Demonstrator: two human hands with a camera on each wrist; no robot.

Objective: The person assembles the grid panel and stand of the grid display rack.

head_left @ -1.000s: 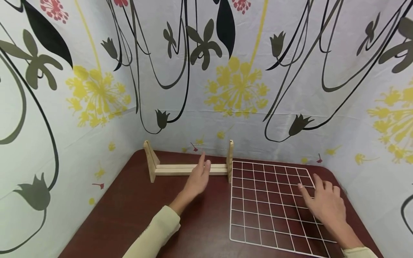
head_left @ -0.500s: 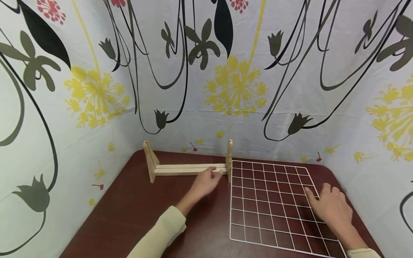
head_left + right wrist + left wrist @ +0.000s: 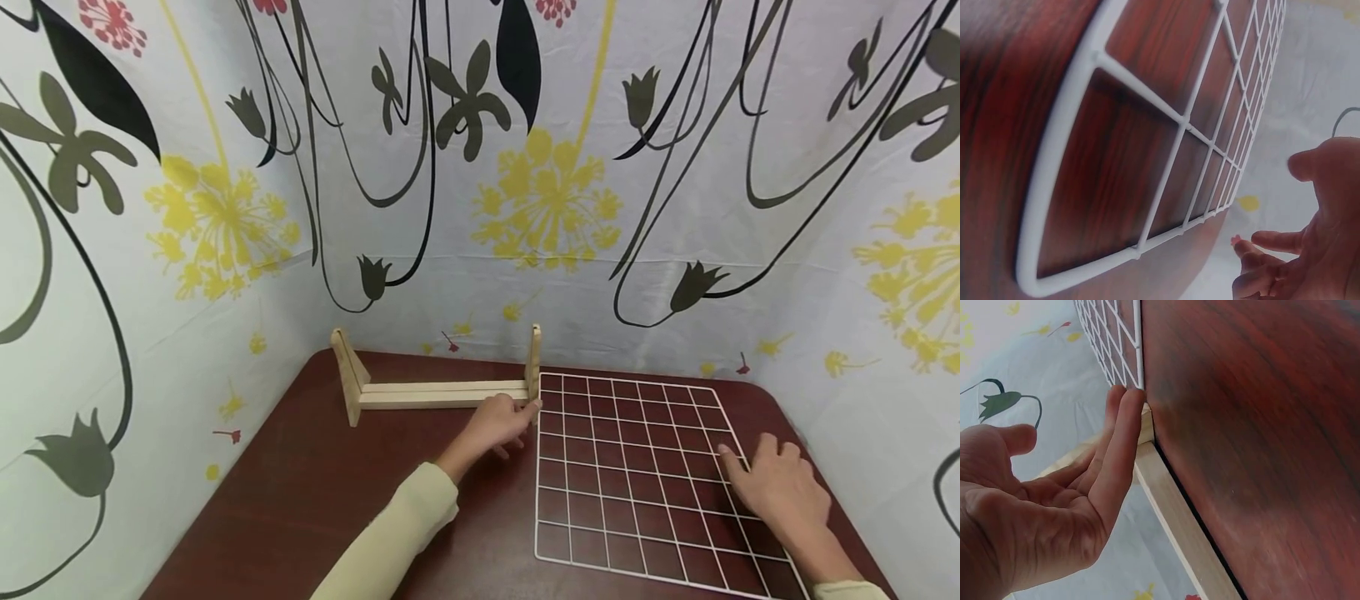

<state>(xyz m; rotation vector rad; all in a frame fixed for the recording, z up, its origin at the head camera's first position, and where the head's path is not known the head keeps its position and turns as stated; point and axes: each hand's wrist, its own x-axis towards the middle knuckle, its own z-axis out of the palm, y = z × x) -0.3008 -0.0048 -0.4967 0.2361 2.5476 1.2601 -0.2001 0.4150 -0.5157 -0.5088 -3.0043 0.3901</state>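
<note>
A white wire grid panel [image 3: 537, 500] lies flat on the right side of the table. A pale wooden stand [image 3: 442, 397], two uprights joined by a crossbar, stands behind and left of it. My left hand [image 3: 491, 423] is at the right end of the crossbar, close to the right upright. In the left wrist view, its long fingers [image 3: 1121, 444] extend towards the grid's corner and the thumb is held apart; contact is unclear. My right hand [image 3: 783, 492] hovers by the grid's right edge, fingers loosely bent, gripping nothing.
The dark red-brown table [image 3: 300, 500] has rounded far corners. White flower-printed cloth [image 3: 442, 292] hangs close behind it and along both sides. Both sleeves are pale yellow-green.
My left hand has moved right along the stand's crossbar, from near its middle to its right end. My right hand has shifted slightly right and nearer me. The stand and grid have stayed put.
</note>
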